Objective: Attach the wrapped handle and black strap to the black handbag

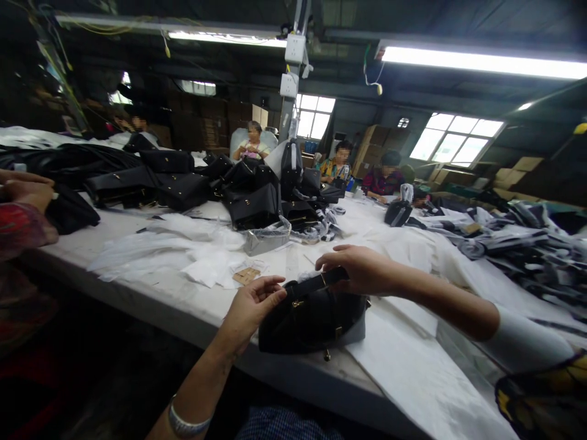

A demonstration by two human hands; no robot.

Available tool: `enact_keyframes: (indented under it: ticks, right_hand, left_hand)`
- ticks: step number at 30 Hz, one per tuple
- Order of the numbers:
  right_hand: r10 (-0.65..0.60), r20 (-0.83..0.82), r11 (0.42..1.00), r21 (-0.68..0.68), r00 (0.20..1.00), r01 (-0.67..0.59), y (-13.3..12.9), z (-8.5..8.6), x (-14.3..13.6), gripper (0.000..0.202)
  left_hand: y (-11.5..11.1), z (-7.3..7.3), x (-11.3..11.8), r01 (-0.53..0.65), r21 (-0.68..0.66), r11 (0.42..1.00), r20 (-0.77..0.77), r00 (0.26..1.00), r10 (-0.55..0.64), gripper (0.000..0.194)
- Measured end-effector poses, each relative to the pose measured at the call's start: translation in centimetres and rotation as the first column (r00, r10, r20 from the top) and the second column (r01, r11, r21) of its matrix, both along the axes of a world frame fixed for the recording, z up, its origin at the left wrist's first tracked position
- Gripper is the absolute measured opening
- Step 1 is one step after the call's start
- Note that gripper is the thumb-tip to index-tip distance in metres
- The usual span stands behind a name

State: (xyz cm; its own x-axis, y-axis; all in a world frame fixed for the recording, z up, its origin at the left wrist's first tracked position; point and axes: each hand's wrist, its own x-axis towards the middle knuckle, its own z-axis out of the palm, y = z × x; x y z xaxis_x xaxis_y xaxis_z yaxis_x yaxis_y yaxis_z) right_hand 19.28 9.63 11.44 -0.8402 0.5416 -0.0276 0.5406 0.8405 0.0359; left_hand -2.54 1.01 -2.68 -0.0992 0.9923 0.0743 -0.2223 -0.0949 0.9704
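A black handbag [316, 324] with gold-coloured metal fittings lies at the front edge of the white table [151, 293]. My left hand [257, 302] is at the bag's upper left, its thumb and fingers closed on the end of the black strap [312, 284]. The right hand, mine [351, 269], reaches in from the right, its fingers curled over the other end of that strap. A small gold-coloured piece [327, 354] hangs below the bag over the table edge.
Behind the bag lie white sheets [178, 244], a brown card piece [246, 275] and many black bags [254, 205]. A co-worker's hands [27, 189] are at the far left. More wrapped black items [518, 244] cover the right side. Several people sit across the table.
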Motion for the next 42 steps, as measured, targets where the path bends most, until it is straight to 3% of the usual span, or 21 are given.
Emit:
enact_keyframes:
  ticks: [6, 10, 15, 24, 30, 32, 35, 38, 42]
  right_hand:
    - [-0.016, 0.022, 0.999, 0.044, 1.000, 0.015, 0.2, 0.6, 0.4, 0.032]
    - [-0.051, 0.082, 0.997, 0.065, 0.995, 0.045, 0.5, 0.6, 0.5, 0.028]
    - [-0.006, 0.078, 0.997, 0.079, 0.997, 0.000, 1.2, 0.5, 0.3, 0.028]
    - [0.136, -0.002, 0.989, -0.067, 0.991, -0.135, 1.3, 1.8, -0.5, 0.017]
    - [0.146, -0.102, 0.989, 0.025, 0.984, -0.144, 2.3, 1.5, -0.6, 0.030]
    - [0.178, -0.193, 0.984, 0.056, 0.965, -0.170, 2.5, 1.1, -0.7, 0.035]
    - [0.233, -0.357, 0.971, 0.031, 0.905, -0.238, 2.1, 0.8, -1.2, 0.028]
    - [0.226, -0.525, 0.967, 0.021, 0.820, -0.254, 1.0, 0.7, -2.0, 0.025]
    - [0.180, -0.694, 0.974, 0.026, 0.697, -0.226, -0.4, 0.2, -2.2, 0.026]
  left_hand:
    - [0.0, -0.7, -1.2, -0.132, 0.128, 0.983, -0.173, 0.973, 0.154, 0.034]
    - [-1.1, -1.8, -3.9, -0.225, 0.078, 0.971, -0.247, 0.939, 0.237, 0.035]
    - [-3.4, -3.9, -7.7, -0.369, -0.005, 0.929, -0.326, 0.879, 0.348, 0.043]
    - [-6.2, -6.3, -10.6, -0.475, -0.082, 0.876, -0.378, 0.828, 0.414, 0.049]
    - [-5.4, -7.9, -10.1, -0.363, -0.082, 0.928, -0.493, 0.824, 0.279, 0.046]
    - [-4.5, -7.0, -8.9, -0.375, 0.003, 0.927, -0.578, 0.756, 0.307, 0.043]
    - [-2.9, -3.6, -6.0, -0.385, 0.231, 0.894, -0.580, 0.683, 0.444, 0.039]
    - [-1.1, 1.1, -2.5, -0.204, 0.356, 0.912, -0.496, 0.786, 0.370, 0.038]
    - [0.6, 6.3, 0.9, 0.053, 0.330, 0.943, -0.423, 0.901, 0.097, 0.046]
